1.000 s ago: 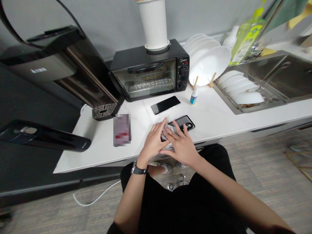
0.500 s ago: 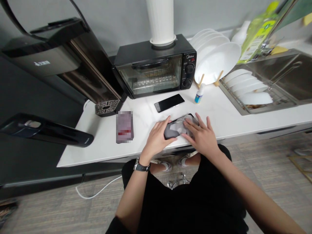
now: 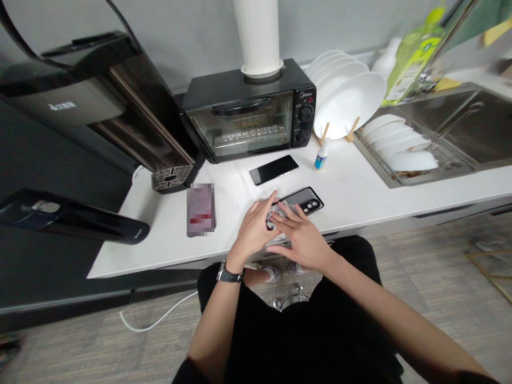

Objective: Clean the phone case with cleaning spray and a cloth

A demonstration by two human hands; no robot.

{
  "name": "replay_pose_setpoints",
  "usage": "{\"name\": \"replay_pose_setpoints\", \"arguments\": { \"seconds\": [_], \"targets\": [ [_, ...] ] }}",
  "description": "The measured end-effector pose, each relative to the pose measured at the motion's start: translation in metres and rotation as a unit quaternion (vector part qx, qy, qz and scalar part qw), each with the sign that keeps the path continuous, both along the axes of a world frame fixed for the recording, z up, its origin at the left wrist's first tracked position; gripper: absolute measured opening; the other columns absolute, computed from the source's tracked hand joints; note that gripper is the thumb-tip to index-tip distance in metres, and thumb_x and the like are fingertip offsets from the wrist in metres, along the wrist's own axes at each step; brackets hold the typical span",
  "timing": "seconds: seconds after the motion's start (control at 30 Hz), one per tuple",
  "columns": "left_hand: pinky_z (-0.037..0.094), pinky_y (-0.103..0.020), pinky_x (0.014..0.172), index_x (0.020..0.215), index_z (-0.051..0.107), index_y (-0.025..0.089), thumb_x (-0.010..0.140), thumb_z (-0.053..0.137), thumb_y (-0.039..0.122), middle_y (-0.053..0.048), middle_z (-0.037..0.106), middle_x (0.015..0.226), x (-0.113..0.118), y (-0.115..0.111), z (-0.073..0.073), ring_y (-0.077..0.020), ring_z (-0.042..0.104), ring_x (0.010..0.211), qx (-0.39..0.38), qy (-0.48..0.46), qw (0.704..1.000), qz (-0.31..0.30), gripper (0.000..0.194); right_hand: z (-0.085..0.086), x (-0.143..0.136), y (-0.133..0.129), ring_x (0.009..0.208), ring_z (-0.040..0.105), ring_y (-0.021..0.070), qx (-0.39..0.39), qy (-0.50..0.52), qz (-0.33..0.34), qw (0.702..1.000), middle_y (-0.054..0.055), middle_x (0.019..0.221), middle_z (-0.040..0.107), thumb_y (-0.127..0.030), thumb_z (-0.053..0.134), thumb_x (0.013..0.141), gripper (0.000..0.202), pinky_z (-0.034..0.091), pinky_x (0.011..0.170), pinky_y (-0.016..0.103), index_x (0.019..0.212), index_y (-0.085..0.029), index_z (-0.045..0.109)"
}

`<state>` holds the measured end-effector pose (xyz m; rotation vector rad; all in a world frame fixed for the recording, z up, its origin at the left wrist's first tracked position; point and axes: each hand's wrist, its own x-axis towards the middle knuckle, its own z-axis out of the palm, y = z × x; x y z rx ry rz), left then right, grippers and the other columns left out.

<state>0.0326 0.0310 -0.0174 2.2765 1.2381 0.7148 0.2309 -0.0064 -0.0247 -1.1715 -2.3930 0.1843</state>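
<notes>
A dark phone case (image 3: 296,199) with camera holes at its right end lies near the counter's front edge. My left hand (image 3: 256,224) grips its left end between thumb and fingers. Under the spread fingers of my right hand (image 3: 299,234), a crumpled grey-white cloth or tissue (image 3: 285,207) is pressed on the case's left part. A black phone (image 3: 274,170) lies face up just behind the case. Right of the phone a small white spray bottle (image 3: 321,156) with a blue label stands upright.
A toaster oven (image 3: 248,120) stands behind, with white plates (image 3: 348,101) in a wooden rack beside it. A blurred-out purple item (image 3: 200,209) and a black cylindrical device (image 3: 76,216) are at left. The sink (image 3: 452,133) is at right.
My right hand has slid left along the case with the cloth, uncovering the camera holes. My left hand stays at the left end. The view has shifted slightly.
</notes>
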Motion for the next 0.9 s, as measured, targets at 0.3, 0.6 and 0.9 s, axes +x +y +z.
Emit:
{"name": "replay_pose_setpoints", "arguments": {
  "seconds": [0.3,0.6,0.9],
  "targets": [
    [0.041,-0.048,0.119,0.167,0.022,0.033,0.086,0.083,0.038,-0.007,0.056,0.156,0.003,0.000,-0.001,-0.0303,0.053,0.138,-0.002,0.020,1.000,0.011,0.102,-0.006,0.064,0.031,0.154,0.040,0.0413,0.034,-0.038,-0.155,0.987,0.010,0.146,0.066,-0.053,0.046,0.107,0.052,0.025,0.124,0.074,0.140,-0.019,0.067],
    [0.045,-0.047,0.113,0.167,0.025,0.028,0.094,0.069,0.031,-0.012,0.058,0.151,0.001,0.000,-0.001,-0.0309,0.054,0.133,0.008,0.035,0.999,-0.014,0.086,0.002,-0.011,-0.001,0.156,0.038,0.0341,-0.025,0.016,-0.027,0.999,0.009,0.148,0.066,-0.062,0.046,0.105,0.058,0.026,0.127,0.067,0.138,-0.019,0.068],
    [0.040,-0.050,0.117,0.167,0.023,0.032,0.089,0.079,0.043,-0.009,0.056,0.156,0.007,0.000,0.000,-0.0315,0.052,0.138,0.014,0.047,0.999,0.006,0.097,0.000,0.056,0.020,0.152,0.043,0.0404,0.038,-0.026,-0.170,0.984,0.012,0.144,0.068,-0.052,0.049,0.106,0.050,0.026,0.125,0.072,0.136,-0.017,0.070]
  ]
}}
